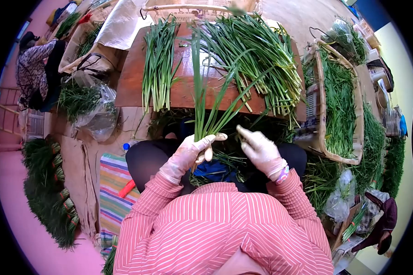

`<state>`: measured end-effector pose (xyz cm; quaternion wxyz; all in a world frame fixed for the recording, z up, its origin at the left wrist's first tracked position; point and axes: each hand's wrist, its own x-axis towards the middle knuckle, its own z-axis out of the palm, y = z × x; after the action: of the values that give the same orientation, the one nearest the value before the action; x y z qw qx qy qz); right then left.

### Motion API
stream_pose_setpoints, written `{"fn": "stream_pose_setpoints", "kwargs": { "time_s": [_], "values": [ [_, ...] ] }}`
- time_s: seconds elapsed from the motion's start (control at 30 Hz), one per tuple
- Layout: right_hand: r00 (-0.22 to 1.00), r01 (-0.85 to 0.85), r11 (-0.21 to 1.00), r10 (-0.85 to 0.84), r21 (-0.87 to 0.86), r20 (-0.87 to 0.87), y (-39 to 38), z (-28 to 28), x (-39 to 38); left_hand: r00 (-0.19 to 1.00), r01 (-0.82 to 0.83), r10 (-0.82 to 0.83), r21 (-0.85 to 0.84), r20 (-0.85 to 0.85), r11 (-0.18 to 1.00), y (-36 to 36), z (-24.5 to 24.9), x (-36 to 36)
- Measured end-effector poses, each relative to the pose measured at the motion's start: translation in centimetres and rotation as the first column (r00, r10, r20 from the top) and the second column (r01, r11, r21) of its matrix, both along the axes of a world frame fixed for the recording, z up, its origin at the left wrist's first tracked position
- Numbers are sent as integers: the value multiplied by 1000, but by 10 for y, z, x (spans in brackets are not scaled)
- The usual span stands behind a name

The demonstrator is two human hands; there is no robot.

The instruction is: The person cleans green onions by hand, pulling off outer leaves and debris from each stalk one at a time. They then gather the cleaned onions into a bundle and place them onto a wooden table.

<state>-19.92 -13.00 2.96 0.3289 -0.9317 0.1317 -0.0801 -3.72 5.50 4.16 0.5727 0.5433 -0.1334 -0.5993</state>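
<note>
My left hand (195, 152), in a pale glove, is closed around the lower ends of a few garlic chives (206, 110). Their long flat leaves point up and fan out toward the wooden board. To the right, my right hand (260, 150), gloved too, is held apart from the stalks with its fingers spread and nothing visible in them. On the board (188, 52) lie a narrow pile of garlic chives (158, 68) at left and a larger, looser pile (261, 59) at right, stem ends toward me.
A long basket of greens (339, 105) stands at right. Tied bundles (55, 188) lie on the left floor, near a striped sheet (117, 188). A clear plastic bag (98, 114) with greens sits left of the board. Another person (36, 71) is at far left.
</note>
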Motion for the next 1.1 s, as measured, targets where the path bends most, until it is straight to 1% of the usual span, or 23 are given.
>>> {"fn": "stream_pose_setpoints", "kwargs": {
  "time_s": [0.07, 0.13, 0.17, 0.2, 0.23, 0.27, 0.3, 0.33, 0.47, 0.5, 0.53, 0.57, 0.67, 0.7, 0.73, 0.77, 0.8, 0.83, 0.9, 0.93, 0.97, 1.07, 1.1],
  "values": [
    [968, 113, 929, -183, 352, 173, 1, 14, 20, 1000, -1, 2, 8, -14, 1000, 0, -1, 0],
    [958, 157, 881, -245, 447, 147, 7, 46, 43, 998, 17, -20, 51, 64, 999, 0, 1, -2],
    [969, 154, 878, -224, 454, 104, 6, 48, 51, 997, 32, -36, 67, 64, 997, -1, -1, -2],
    [967, 151, 755, -246, 639, 63, 10, 51, 63, 997, 36, -39, 47, 59, 998, -1, -4, -2],
    [968, 176, 665, -250, 726, -6, 11, 49, 72, 997, 38, -41, 46, 68, 998, -3, -2, -3],
    [967, 204, 567, -243, 798, -75, 11, 45, 80, 996, 40, -43, 43, 77, 998, -5, -1, -5],
    [959, 259, 537, -245, 803, -146, 12, 41, 86, 996, 5, -8, 33, 90, 999, -6, -2, -7],
    [966, 226, 401, -212, 888, -150, 10, 31, 91, 995, 31, -39, 81, 90, 996, -4, -3, -5],
    [955, 271, 441, -232, 856, -184, 5, 33, 83, 998, 52, -53, 47, 31, 998, 0, 7, -1],
    [955, 105, 863, -226, 495, 191, 2, 31, 79, 998, 65, -65, 12, -4, 998, 1, 8, 0],
    [874, 46, 997, -7, -68, 485, -3, 29, 75, 998, 65, -65, 11, -8, 998, 4, 7, 1],
    [825, 147, 981, -52, -125, 563, -12, 27, 74, 997, 82, -82, 5, -15, 997, 6, 5, 2],
    [837, 242, 968, -241, 62, 492, -22, 42, 52, 995, 103, -103, -23, -14, 994, 10, 4, 2],
    [882, 175, 984, -162, 11, 442, -18, 50, 44, 995, 99, -99, -8, -3, 995, 10, 6, 1],
    [984, 110, 988, -94, -106, 152, -19, 52, 29, 995, 96, -96, 5, 10, 995, 9, 9, 1],
    [993, 26, 995, -37, -98, -112, -15, 58, 24, 995, 97, -97, 4, 11, 995, 8, 11, 1],
    [929, -52, 996, 23, -70, -369, -13, 64, 19, 996, 90, -90, 0, 15, 996, 8, 12, 1],
    [926, -62, 997, 71, 38, -370, -8, 70, 17, 996, 84, -84, -2, 18, 997, 7, 13, 0],
    [998, -58, 992, 62, 111, -31, -3, 66, 18, 995, 90, -91, 14, 31, 996, 5, 12, -1],
    [985, -52, 987, 25, 152, 173, -2, 66, 25, 995, 93, -95, 30, 44, 995, 4, 12, -2],
    [964, -29, 975, -30, 219, 264, 1, 76, 34, 994, 100, -102, 32, 47, 994, 3, 13, -3],
    [953, 116, 911, -214, 397, 213, -6, 66, 65, 990, 120, -124, 56, 65, 991, 0, 14, -6],
    [965, 177, 892, -240, 416, 105, -10, 63, 76, 991, 118, -122, 65, 63, 991, 0, 13, -7]
  ]
}}
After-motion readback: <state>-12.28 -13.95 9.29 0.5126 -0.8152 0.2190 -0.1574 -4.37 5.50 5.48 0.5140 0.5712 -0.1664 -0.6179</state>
